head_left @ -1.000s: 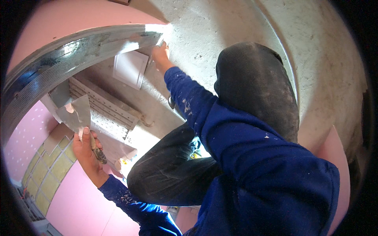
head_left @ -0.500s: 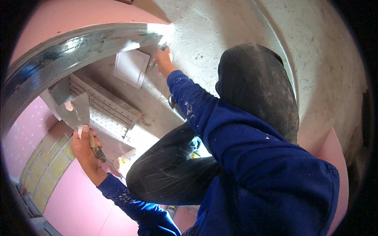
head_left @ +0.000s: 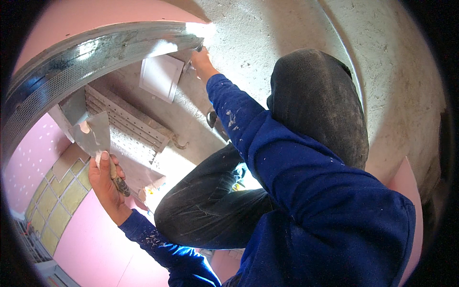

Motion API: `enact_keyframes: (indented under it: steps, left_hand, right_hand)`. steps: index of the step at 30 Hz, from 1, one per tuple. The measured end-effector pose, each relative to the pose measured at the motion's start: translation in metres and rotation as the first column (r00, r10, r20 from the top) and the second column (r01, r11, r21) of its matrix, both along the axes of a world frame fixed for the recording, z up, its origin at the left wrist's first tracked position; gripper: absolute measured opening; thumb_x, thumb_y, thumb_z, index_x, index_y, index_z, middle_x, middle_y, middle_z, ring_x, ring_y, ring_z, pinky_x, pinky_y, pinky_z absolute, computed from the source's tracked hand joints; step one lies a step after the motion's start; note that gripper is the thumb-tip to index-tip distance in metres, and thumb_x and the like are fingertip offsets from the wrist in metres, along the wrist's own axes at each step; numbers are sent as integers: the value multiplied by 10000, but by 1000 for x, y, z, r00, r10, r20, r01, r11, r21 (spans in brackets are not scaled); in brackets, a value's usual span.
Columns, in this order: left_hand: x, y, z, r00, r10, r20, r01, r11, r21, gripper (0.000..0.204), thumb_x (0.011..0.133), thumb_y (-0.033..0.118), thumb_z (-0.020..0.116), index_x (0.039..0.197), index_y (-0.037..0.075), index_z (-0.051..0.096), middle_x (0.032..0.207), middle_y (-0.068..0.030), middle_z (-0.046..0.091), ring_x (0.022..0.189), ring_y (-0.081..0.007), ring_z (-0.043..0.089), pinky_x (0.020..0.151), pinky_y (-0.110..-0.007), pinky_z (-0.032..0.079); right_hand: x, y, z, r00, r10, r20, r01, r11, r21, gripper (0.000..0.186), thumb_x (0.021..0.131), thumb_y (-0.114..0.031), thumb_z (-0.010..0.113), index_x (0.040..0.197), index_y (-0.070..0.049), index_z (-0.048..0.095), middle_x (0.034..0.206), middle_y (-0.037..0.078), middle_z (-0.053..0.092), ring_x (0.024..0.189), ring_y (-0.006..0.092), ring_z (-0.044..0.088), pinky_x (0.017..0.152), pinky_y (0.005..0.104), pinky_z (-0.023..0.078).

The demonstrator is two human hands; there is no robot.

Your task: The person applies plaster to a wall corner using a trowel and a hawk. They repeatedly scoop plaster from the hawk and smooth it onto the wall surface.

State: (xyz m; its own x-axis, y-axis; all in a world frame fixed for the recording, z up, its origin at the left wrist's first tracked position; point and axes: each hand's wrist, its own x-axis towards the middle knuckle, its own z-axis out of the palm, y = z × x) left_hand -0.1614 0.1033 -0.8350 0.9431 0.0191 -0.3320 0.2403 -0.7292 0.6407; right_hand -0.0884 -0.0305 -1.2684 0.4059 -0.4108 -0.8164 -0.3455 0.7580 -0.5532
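Observation:
My left hand [head_left: 109,184] is closed round the worn handle of a wide putty knife [head_left: 97,138]. Its blade points up and carries a dab of pinkish-white compound. Stretched far forward, my right hand [head_left: 202,63] grips a small tool with a dark end [head_left: 199,47]; the rest of it is mostly hidden by the fingers. That end is at the far end of a shiny metal strip [head_left: 103,50] edged with white mesh [head_left: 88,71], curved in this view along a pink board [head_left: 114,14].
Below the strip lie a white framed panel [head_left: 160,78] and perforated metal profiles [head_left: 126,119]. Rough concrete [head_left: 239,28] spreads ahead, crossed by a thin pale line. At left, yellowish insulation [head_left: 52,217] shows behind a grid beside pink boards. My bent knees [head_left: 315,105] fill the middle.
My right hand has shifted slightly up and right in the picture, still beside the strip's far end. The left hand and its putty knife have hardly moved.

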Motion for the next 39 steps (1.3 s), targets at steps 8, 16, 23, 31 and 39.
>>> enact_keyframes:
  steps: [8, 16, 23, 31, 39]
  left_hand:
    - [0, 2, 0, 1000, 19, 16, -19, 1000, 12, 285, 957, 315, 674, 1050, 68, 566, 785, -32, 600, 525, -74, 514, 477, -203, 409]
    - [2, 3, 1, 1000, 8, -18, -8, 1000, -13, 283, 957, 304, 671, 1061, 65, 562, 786, -32, 595, 526, -75, 513, 475, -204, 407]
    - [-1, 3, 0, 1000, 14, -7, -14, 1000, -8, 282, 962, 308, 662, 1065, 66, 562, 788, -28, 590, 531, -73, 510, 480, -202, 404]
    - [-1, 14, 2, 1000, 9, 2, -9, 998, -58, 281, 960, 310, 665, 1052, 68, 557, 781, -25, 585, 534, -75, 509, 484, -205, 404]
    - [0, 23, -4, 995, -94, -43, 95, 995, 18, 297, 916, 310, 700, 1013, 49, 597, 790, -32, 600, 561, -77, 529, 500, -214, 430]
  right_hand:
    - [-4, 18, 13, 955, 270, 120, -239, 945, -225, 566, 864, -227, 535, 1399, -56, 461, 1167, 184, 621, 960, 280, 613, 723, 447, 486]
    - [-14, 11, 18, 997, -16, 69, 15, 1000, 13, 582, 834, -179, 517, 1392, -37, 431, 1124, 227, 635, 898, 315, 652, 639, 482, 533]
    - [0, -17, 24, 994, 58, 91, -62, 997, 41, 604, 836, -165, 539, 1413, -38, 412, 1025, 217, 649, 832, 298, 655, 560, 482, 523]
    - [6, -10, 88, 989, 149, 18, -149, 989, -18, 662, 907, -250, 597, 1497, -92, 339, 1424, 226, 383, 1269, 421, 486, 994, 557, 457]
    - [-36, 16, 126, 966, 40, 255, -112, 955, 273, 373, 877, -124, 543, 1249, -108, 545, 946, 90, 561, 892, 243, 561, 672, 420, 442]
